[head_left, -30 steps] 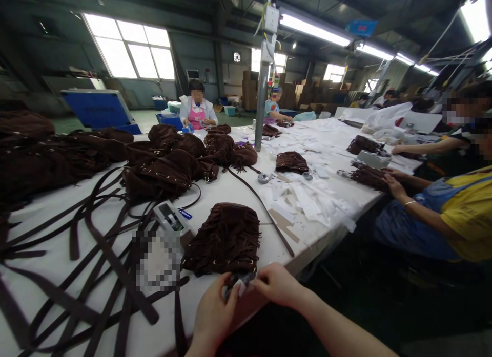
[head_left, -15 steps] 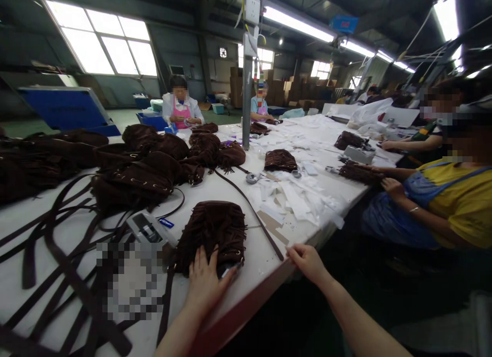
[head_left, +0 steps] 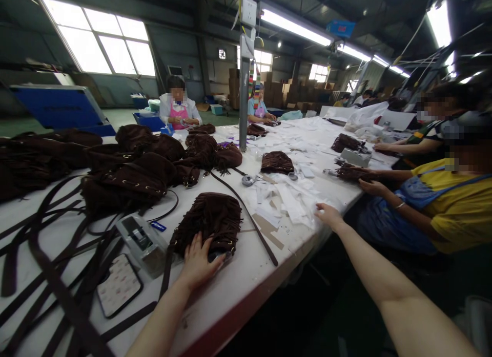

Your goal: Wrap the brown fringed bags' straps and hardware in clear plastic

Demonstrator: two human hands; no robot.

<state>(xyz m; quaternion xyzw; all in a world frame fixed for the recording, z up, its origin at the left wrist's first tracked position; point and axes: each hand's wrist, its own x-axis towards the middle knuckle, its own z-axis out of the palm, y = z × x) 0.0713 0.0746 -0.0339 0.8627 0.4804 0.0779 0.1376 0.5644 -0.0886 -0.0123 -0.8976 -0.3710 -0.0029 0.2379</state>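
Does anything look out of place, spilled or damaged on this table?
No damage or spilled liquid stands out. What looks like a patterned phone lies among loose dark straps, seemingly a personal item amid the work. Untidy white scraps also lie strewn near the right hand.

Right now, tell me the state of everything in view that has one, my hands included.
Left hand, spread on the fringed bag.
Right hand, stretched out by the white scraps; grip unclear.
Fringed bag, lying on the table.
Patterned phone case, lying patterned side up.
Dark strap, stretched out across the table.
White scraps, scattered.
Ceiling light, lit.
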